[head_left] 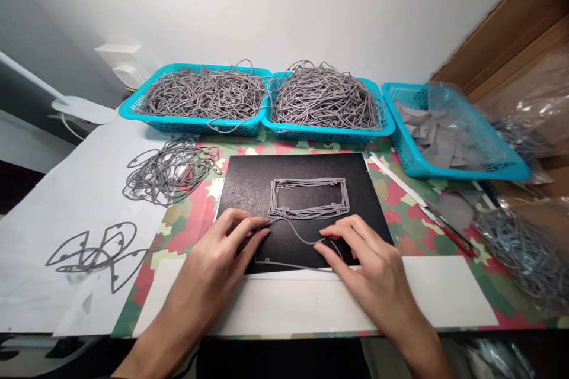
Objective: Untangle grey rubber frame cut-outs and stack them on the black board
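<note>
The left hand (217, 251) pinches a strand of a thin grey loop (299, 235) between thumb and fingertips, and the right hand (371, 254) grips another part of it, the strand curving between them. The loop lies over the black board (244, 189), on the near side of a rectangular stack (311, 212). To the left are a tangled pile (171, 172) and some loose loops (95, 253); beyond the board, two blue baskets (329, 131) stand heaped on the bench (195, 213)
</note>
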Tool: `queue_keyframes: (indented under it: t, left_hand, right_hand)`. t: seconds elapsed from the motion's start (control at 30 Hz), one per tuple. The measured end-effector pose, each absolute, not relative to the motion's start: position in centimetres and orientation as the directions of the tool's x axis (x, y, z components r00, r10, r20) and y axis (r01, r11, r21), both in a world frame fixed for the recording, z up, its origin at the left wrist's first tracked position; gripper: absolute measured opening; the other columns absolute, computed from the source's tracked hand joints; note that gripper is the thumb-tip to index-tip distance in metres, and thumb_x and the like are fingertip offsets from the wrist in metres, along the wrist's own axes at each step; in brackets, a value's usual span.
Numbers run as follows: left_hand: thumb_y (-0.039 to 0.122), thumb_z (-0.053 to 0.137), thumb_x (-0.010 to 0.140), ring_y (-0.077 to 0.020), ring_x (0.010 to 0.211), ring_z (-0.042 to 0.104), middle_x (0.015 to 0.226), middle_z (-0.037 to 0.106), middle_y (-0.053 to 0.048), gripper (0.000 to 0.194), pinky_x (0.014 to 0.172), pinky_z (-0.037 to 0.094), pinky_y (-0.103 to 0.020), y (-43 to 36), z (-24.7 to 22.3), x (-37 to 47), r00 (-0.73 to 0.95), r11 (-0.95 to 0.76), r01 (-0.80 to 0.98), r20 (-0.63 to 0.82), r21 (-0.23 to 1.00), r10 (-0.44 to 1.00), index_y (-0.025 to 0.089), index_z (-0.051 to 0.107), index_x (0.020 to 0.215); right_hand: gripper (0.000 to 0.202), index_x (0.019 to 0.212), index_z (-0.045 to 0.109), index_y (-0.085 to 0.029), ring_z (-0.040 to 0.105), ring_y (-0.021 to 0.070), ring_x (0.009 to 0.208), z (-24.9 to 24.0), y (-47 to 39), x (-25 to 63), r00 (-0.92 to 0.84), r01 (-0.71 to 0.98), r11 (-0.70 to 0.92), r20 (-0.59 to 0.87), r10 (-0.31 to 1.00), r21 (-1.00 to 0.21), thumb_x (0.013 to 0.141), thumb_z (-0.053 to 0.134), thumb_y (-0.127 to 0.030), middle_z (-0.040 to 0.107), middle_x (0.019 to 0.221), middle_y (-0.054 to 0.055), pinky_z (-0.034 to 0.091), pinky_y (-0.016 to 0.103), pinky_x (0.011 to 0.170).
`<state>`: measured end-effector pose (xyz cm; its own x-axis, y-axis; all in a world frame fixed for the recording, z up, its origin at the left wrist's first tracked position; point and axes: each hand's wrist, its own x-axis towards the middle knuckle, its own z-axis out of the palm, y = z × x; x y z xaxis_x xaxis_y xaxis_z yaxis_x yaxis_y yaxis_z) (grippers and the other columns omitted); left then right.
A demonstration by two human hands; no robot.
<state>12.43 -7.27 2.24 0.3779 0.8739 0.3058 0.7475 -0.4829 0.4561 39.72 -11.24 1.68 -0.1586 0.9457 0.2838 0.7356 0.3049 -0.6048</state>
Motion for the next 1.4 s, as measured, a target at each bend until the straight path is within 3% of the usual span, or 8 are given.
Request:
queue_keyframes:
  t: [0.2, 0.4, 0.6, 0.73, 0.87, 1.07, 1.23, 1.4]
  left_hand:
    - [0.036, 0.056, 0.117, -0.0165, 0.090, 0.073, 0.110, 0.072, -0.001, 0.019, 0.075, 0.056, -0.026, -7.3, 3.4, 12.2, 0.360, -0.396, 0.689, 0.187, 0.607, 0.914, 0.027, 0.072, 0.117]
    - [0.043, 0.058, 0.115, -0.0204, 0.095, 0.074, 0.115, 0.073, -0.003, 0.023, 0.078, 0.056, -0.030, -7.0, 3.1, 11.3, 0.322, -0.369, 0.745, 0.184, 0.556, 0.929, 0.028, 0.071, 0.126]
    - [0.036, 0.055, 0.116, -0.0196, 0.092, 0.073, 0.111, 0.073, -0.002, 0.018, 0.076, 0.055, -0.029, -6.7, 2.9, 11.4, 0.372, -0.419, 0.716, 0.203, 0.557, 0.906, 0.027, 0.070, 0.115]
    - [0.037, 0.056, 0.116, -0.0189, 0.089, 0.072, 0.108, 0.073, -0.001, 0.017, 0.076, 0.055, -0.029, -6.5, 2.9, 11.6, 0.348, -0.390, 0.717, 0.188, 0.577, 0.918, 0.027, 0.069, 0.114]
    - [0.036, 0.055, 0.117, -0.0180, 0.089, 0.071, 0.106, 0.071, -0.001, 0.017, 0.079, 0.056, -0.029, -6.5, 2.9, 11.1, 0.366, -0.390, 0.687, 0.173, 0.613, 0.915, 0.027, 0.069, 0.118]
    - [0.036, 0.060, 0.115, -0.0180, 0.092, 0.071, 0.110, 0.071, -0.001, 0.014, 0.079, 0.056, -0.029, -6.4, 2.6, 10.3, 0.413, -0.414, 0.664, 0.156, 0.623, 0.897, 0.028, 0.069, 0.120]
    - [0.038, 0.059, 0.114, -0.0214, 0.098, 0.071, 0.111, 0.073, -0.003, 0.016, 0.084, 0.056, -0.033, -5.6, 2.2, 11.0, 0.445, -0.441, 0.663, 0.155, 0.606, 0.882, 0.026, 0.069, 0.115]
    - [0.041, 0.059, 0.114, -0.0220, 0.096, 0.070, 0.109, 0.072, -0.004, 0.018, 0.084, 0.055, -0.034, -5.2, 2.1, 11.3, 0.438, -0.400, 0.660, 0.106, 0.636, 0.893, 0.025, 0.069, 0.112]
  right_hand:
    - [0.009, 0.115, 0.071, -0.024, 0.067, 0.0169, 0.089, 1.8, -11.2, 40.4, -0.129, 0.664, 0.276, 0.257, 0.958, -0.695, 0.113, 0.063, -0.019, 0.067, 0.106, 0.003, 0.051, 0.029, 0.078]
    - [0.006, 0.114, 0.070, -0.025, 0.057, 0.0151, 0.075, 1.6, -11.0, 41.1, -0.115, 0.652, 0.213, 0.182, 0.977, -0.728, 0.111, 0.065, -0.022, 0.063, 0.103, 0.002, 0.050, 0.029, 0.072]
    - [0.014, 0.104, 0.062, -0.023, 0.066, 0.0181, 0.083, 1.6, -10.7, 40.8, -0.113, 0.730, 0.224, 0.210, 0.971, -0.645, 0.115, 0.054, -0.022, 0.064, 0.100, 0.003, 0.048, 0.030, 0.074]
    - [0.014, 0.105, 0.057, -0.024, 0.066, 0.0178, 0.077, 1.4, -10.4, 40.3, -0.014, 0.788, 0.171, 0.261, 0.965, -0.592, 0.117, 0.050, -0.025, 0.064, 0.099, 0.003, 0.044, 0.030, 0.064]
    - [0.012, 0.107, 0.062, -0.024, 0.057, 0.0143, 0.069, 1.5, -10.8, 40.4, 0.044, 0.730, 0.139, 0.250, 0.967, -0.669, 0.116, 0.055, -0.027, 0.061, 0.095, 0.000, 0.045, 0.029, 0.065]
    - [0.017, 0.103, 0.068, -0.025, 0.056, 0.0149, 0.071, 1.2, -12.0, 42.4, 0.146, 0.619, 0.052, 0.180, 0.973, -0.784, 0.113, 0.063, -0.038, 0.060, 0.090, 0.000, 0.046, 0.027, 0.062]
    - [0.027, 0.100, 0.071, -0.027, 0.050, 0.0150, 0.065, 0.8, -11.9, 42.7, 0.218, 0.708, -0.052, 0.147, 0.965, -0.705, 0.107, 0.071, -0.052, 0.063, 0.085, -0.002, 0.042, 0.028, 0.062]
    - [0.037, 0.102, 0.072, -0.027, 0.057, 0.0177, 0.069, 0.9, -11.6, 41.8, 0.200, 0.787, -0.060, 0.162, 0.966, -0.614, 0.103, 0.072, -0.064, 0.066, 0.089, -0.001, 0.039, 0.029, 0.063]
